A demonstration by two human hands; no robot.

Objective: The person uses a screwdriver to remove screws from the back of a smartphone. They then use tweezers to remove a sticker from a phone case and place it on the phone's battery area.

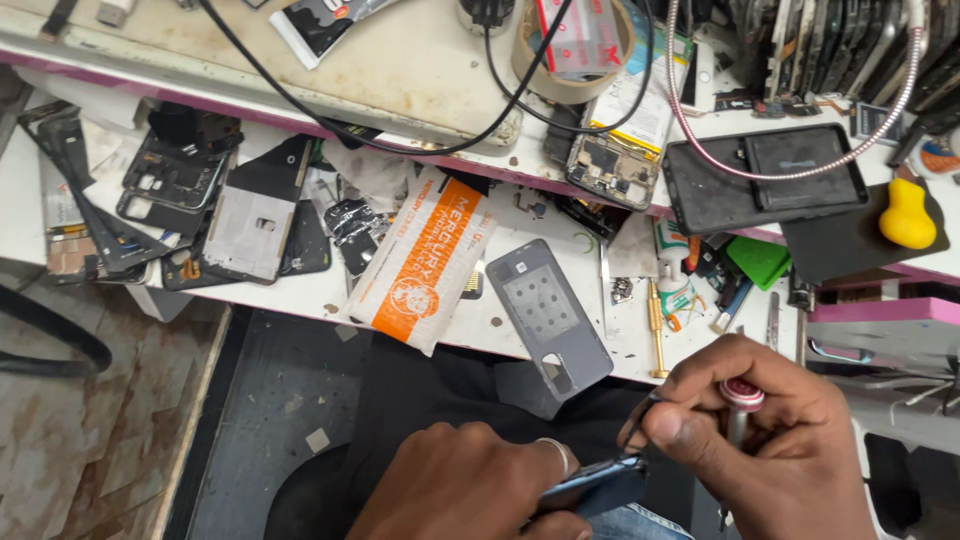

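Note:
My left hand [470, 485] is low in the head view, closed around a dark blue phone [598, 483] held on edge over my lap; a ring sits on one finger. My right hand [770, 440] is beside it, gripping a small screwdriver [742, 398] with a round red-and-silver cap, its thumb and forefinger pinched at the phone's upper corner. The tool's tip is hidden behind my fingers. A grey phone back cover [548, 315] lies on the white workbench [300, 295] just above my hands, overhanging its front edge.
The bench holds several dismantled phone frames [200, 200], an orange-and-white packet [425, 260], a brass-handled screwdriver [657, 330], a green card [758, 262] and a glue bottle [675, 285]. On the raised shelf are a tape roll [572, 60], black cables, an opened phone [615, 150], a black tray [765, 175] and a yellow bulb [907, 215].

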